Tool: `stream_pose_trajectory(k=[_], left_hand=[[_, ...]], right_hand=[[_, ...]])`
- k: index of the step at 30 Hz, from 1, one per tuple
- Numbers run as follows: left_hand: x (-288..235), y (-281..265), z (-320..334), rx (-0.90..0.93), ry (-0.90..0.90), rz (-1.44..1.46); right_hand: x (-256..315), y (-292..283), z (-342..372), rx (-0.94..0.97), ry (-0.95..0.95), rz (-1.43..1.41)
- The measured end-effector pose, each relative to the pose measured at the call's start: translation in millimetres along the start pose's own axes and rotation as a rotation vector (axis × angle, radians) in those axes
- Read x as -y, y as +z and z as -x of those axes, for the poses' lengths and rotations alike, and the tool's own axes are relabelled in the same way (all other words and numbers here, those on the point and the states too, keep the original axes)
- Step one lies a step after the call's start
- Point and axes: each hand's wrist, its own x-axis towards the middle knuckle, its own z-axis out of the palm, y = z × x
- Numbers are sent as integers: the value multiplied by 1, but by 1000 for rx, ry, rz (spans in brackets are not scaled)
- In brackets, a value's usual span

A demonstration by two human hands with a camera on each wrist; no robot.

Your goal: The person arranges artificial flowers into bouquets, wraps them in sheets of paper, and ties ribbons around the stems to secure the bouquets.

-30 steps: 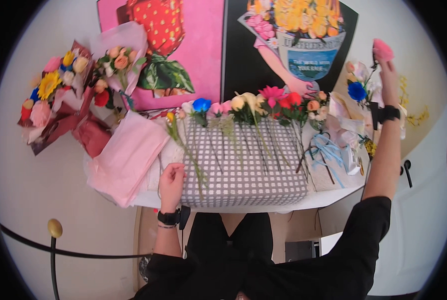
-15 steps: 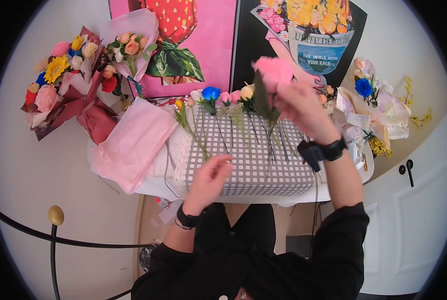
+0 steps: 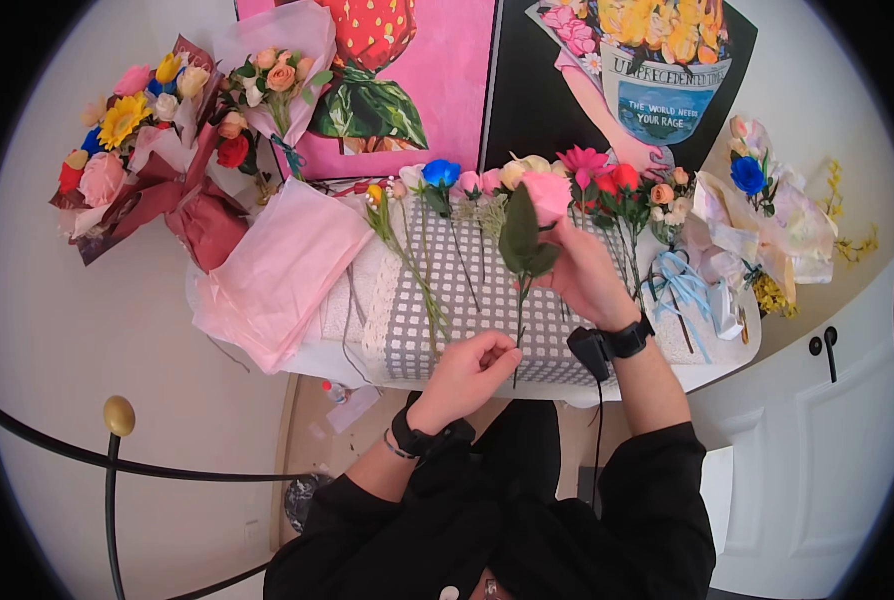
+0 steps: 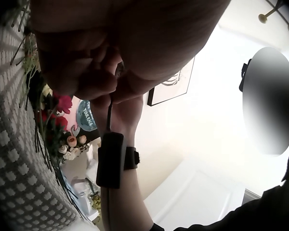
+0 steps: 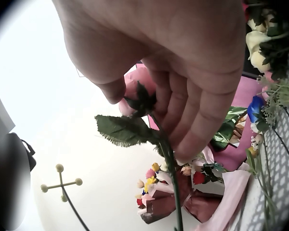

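Note:
Over the gingham cloth stands a pink rose with dark green leaves and a long stem. My right hand holds it near the top; in the right wrist view the thumb lies against the bloom and the fingers are around its far side. Lower down, my left hand has its thumb and fingertips together at the stem, pinching it, and the stem's end shows below them. In the left wrist view the curled left fingers are dark.
A row of loose flowers lies along the back of the gingham cloth. Pink wrapping paper is at left, near wrapped bouquets. At right are blue ribbon and a pale-wrapped bouquet. Two pictures stand behind.
My right hand has brought the pink rose from the far right to the middle, over the cloth. My left hand has moved right from the cloth's left edge to the stem.

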Motion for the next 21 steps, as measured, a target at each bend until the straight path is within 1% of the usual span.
stream_pose_trajectory(k=[1, 2, 4, 5, 7, 8, 10, 12, 14, 16, 17, 19, 20, 21], left_hand=[[3, 0, -3, 3, -37, -22], [4, -1, -10, -2, -38, -23], [4, -5, -31, -123, 40, -161], [3, -10, -44, -127, 42, -159], [1, -22, -74, -150, 54, -203], [2, -27, -91, -148, 54, -206], [7, -35, -125, -233, 20, -303], [19, -40, -157, -212, 18, -364], [21, -40, -173, -194, 17, -420], [18, -40, -180, -162, -118, -534], [15, -39, -179, -160, -116, -535], [12, -37, -173, -68, -187, -600], [17, -36, -171, -67, -189, -602], [25, -35, -167, -86, -110, -681]], right_hand=[[-6, -2, 5, -37, 0, -10], [-13, -4, 12, -33, 2, -11], [-33, -10, 31, -225, -33, 53], [-45, -14, 41, -221, -31, 55], [-71, -21, 62, -327, -15, -83], [-83, -24, 70, -327, -17, -86], [-102, -28, 81, -319, 33, 39], [-104, -30, 86, -345, 3, 15], [-106, -31, 89, -368, -22, -4], [-109, -33, 87, -373, -8, 22], [-109, -33, 87, -375, -11, 22], [-111, -32, 89, -367, -7, 76], [-111, -33, 89, -368, -7, 73], [-111, -33, 89, -368, -8, 57]])
